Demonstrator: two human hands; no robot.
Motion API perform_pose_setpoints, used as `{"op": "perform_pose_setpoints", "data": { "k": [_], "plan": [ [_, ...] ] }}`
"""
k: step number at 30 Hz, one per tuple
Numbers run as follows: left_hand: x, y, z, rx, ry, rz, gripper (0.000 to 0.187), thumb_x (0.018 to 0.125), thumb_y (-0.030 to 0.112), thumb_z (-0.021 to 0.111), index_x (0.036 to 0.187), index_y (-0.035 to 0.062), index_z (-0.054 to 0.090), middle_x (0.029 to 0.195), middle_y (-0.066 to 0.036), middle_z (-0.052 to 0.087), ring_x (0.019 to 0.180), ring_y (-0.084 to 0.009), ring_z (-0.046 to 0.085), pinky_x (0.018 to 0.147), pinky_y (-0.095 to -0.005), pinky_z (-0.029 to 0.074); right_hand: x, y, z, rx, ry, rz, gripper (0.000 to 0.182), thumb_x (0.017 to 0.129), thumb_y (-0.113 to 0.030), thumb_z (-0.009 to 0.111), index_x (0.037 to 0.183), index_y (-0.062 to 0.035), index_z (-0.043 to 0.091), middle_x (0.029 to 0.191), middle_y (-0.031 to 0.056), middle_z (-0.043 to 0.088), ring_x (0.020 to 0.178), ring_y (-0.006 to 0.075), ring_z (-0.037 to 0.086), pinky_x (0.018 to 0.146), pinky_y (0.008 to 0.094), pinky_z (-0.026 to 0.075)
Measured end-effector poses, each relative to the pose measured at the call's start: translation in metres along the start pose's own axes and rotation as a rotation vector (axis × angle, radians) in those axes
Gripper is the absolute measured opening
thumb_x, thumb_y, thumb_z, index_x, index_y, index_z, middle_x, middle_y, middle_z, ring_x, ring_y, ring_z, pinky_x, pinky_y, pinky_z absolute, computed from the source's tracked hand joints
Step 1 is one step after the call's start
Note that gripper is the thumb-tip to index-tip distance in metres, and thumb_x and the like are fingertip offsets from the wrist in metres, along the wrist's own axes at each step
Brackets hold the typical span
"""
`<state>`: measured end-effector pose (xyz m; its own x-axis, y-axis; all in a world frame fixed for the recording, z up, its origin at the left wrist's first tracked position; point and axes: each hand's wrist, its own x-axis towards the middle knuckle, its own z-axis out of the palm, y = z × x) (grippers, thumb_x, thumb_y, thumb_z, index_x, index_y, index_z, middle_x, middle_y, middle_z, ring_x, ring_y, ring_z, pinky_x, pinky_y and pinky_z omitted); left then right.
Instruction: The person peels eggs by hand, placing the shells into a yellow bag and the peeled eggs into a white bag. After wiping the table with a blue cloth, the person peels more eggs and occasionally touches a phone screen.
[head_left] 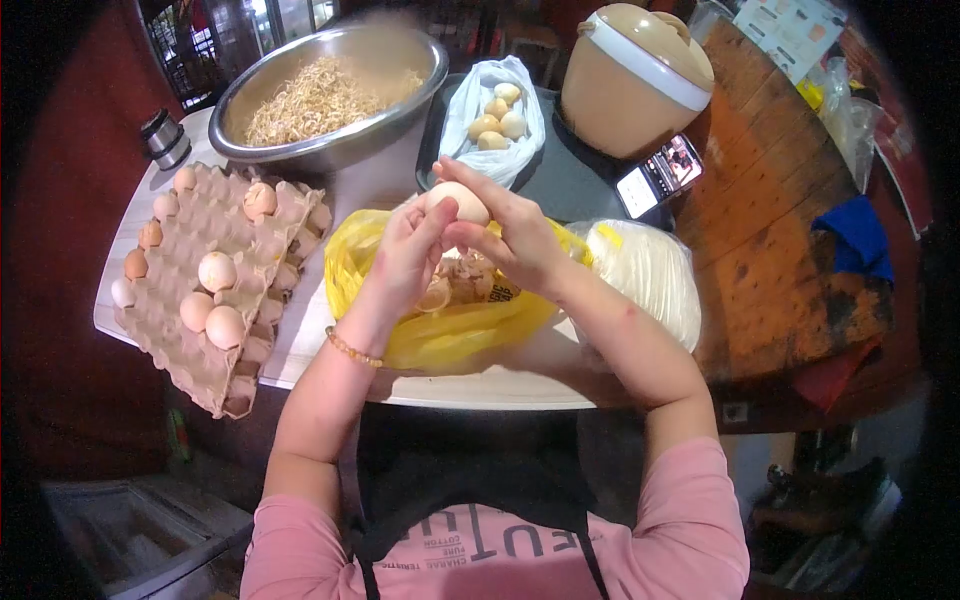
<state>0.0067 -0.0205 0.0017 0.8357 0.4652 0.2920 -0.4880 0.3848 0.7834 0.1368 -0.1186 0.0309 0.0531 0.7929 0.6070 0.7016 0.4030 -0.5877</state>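
Note:
A pale egg [463, 203] is held up between both hands above a yellow plastic bag [470, 345]. My left hand [408, 250] is closed on its near left side, with the thumb against the shell. My right hand [517, 232] wraps the right side, fingers reaching over the far side and thumb below. Under the hands, the open bag contains broken eggshells [465, 280]. To the left, a cardboard egg tray [185, 300] carries several eggs, some with cracked shells. Farther back, a white plastic bag [470, 110] holds several peeled-looking, yellowish eggs [487, 128].
A large metal bowl [428, 85] of shredded material stands at the back left, beside a small dark-topped jar [165, 138]. Behind the hands lies a dark tray [575, 195] with a phone [660, 178]. A beige lidded container [630, 90] and a full white bag [645, 280] are on the right.

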Motion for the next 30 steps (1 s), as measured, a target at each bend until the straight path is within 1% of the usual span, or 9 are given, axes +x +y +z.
{"op": "perform_pose_setpoints", "data": {
  "k": [5, 7, 10, 17, 20, 22, 24, 26, 30],
  "plan": [
    [0.001, 0.0, -0.003, -0.04, -0.059, -0.004, 0.035, 0.097, 0.026, 0.054, 0.117, -0.003, 0.053, 0.105, -0.008, 0.062, 0.089, -0.0102, 0.061, 0.072, -0.0238, 0.051, 0.0, 0.002, 0.0, -0.016, -0.011, 0.014, 0.06, 0.09, -0.031, 0.062, 0.14, -0.0056, 0.041, 0.131, 0.018, 0.055, 0.117, 0.0278, 0.057, 0.096, 0.0343, 0.045],
    [0.001, -0.001, -0.005, -0.028, -0.074, -0.008, 0.034, 0.098, 0.027, 0.053, 0.116, -0.0016, 0.054, 0.105, -0.007, 0.063, 0.089, -0.0096, 0.061, 0.072, -0.024, 0.051, 0.0, 0.0, 0.0, 0.02, -0.01, 0.041, 0.059, 0.087, -0.026, 0.067, 0.136, -0.0009, 0.044, 0.132, 0.0218, 0.052, 0.122, 0.0324, 0.053, 0.099, 0.0363, 0.043],
    [0.001, -0.001, -0.005, -0.023, -0.08, -0.006, 0.033, 0.098, 0.027, 0.053, 0.115, -0.0008, 0.055, 0.103, -0.005, 0.063, 0.088, -0.0088, 0.061, 0.072, -0.0237, 0.05, 0.0, 0.001, 0.001, 0.029, -0.009, 0.041, 0.058, 0.088, -0.025, 0.066, 0.137, -0.0018, 0.044, 0.132, 0.0223, 0.052, 0.121, 0.033, 0.053, 0.099, 0.0362, 0.043],
    [0.002, -0.002, -0.01, -0.016, -0.094, -0.029, 0.029, 0.098, 0.027, 0.053, 0.113, 0.0019, 0.056, 0.097, -0.001, 0.062, 0.085, -0.0059, 0.059, 0.071, -0.0221, 0.047, 0.001, 0.004, 0.003, -0.027, 0.0, -0.012, 0.055, 0.091, -0.025, 0.061, 0.138, -0.0025, 0.043, 0.132, 0.0221, 0.052, 0.121, 0.0334, 0.053, 0.099, 0.0353, 0.043],
    [0.002, -0.004, -0.01, -0.039, -0.065, -0.066, 0.026, 0.098, 0.026, 0.054, 0.109, 0.0037, 0.058, 0.096, -0.001, 0.063, 0.083, -0.0053, 0.058, 0.07, -0.0219, 0.047, 0.003, 0.006, 0.003, -0.012, 0.013, -0.01, 0.055, 0.092, -0.03, 0.058, 0.139, -0.0068, 0.043, 0.135, 0.0192, 0.05, 0.121, 0.0321, 0.052, 0.101, 0.0397, 0.041],
    [0.005, -0.012, -0.017, -0.037, 0.006, 0.037, 0.028, 0.098, 0.029, 0.053, 0.11, 0.0043, 0.058, 0.095, -0.001, 0.063, 0.081, -0.0053, 0.058, 0.07, -0.0216, 0.046, 0.006, 0.002, -0.001, -0.379, 0.028, -0.122, 0.052, 0.092, -0.026, 0.058, 0.139, -0.0086, 0.044, 0.137, 0.0173, 0.049, 0.121, 0.0319, 0.052, 0.101, 0.038, 0.039],
    [0.004, 0.0, -0.004, 0.002, 0.175, -0.025, 0.036, 0.099, 0.036, 0.048, 0.112, 0.0037, 0.057, 0.099, -0.003, 0.064, 0.084, -0.0087, 0.06, 0.071, -0.0233, 0.049, 0.005, -0.005, -0.004, -0.398, 0.153, -0.186, 0.056, 0.085, -0.028, 0.065, 0.136, -0.0094, 0.049, 0.129, 0.0142, 0.056, 0.11, 0.0297, 0.058, 0.098, 0.0426, 0.04],
    [0.004, 0.007, 0.011, -0.046, 0.296, -0.056, 0.042, 0.1, 0.042, 0.042, 0.112, 0.0042, 0.057, 0.1, -0.004, 0.064, 0.086, -0.0107, 0.062, 0.073, -0.0243, 0.051, 0.003, -0.005, -0.005, -0.421, 0.179, -0.229, 0.055, 0.082, -0.028, 0.068, 0.132, -0.0089, 0.053, 0.124, 0.0129, 0.06, 0.109, 0.0269, 0.059, 0.097, 0.0425, 0.041],
    [0.005, 0.0, -0.002, -0.038, 0.123, -0.188, 0.05, 0.099, 0.051, 0.037, 0.107, 0.0069, 0.058, 0.089, -0.002, 0.063, 0.075, -0.0088, 0.06, 0.062, -0.0223, 0.047, -0.003, 0.002, -0.004, -0.4, 0.077, -0.094, 0.051, 0.08, -0.026, 0.07, 0.127, -0.0111, 0.056, 0.121, 0.009, 0.063, 0.109, 0.0246, 0.059, 0.098, 0.0456, 0.04]
  ]
}}
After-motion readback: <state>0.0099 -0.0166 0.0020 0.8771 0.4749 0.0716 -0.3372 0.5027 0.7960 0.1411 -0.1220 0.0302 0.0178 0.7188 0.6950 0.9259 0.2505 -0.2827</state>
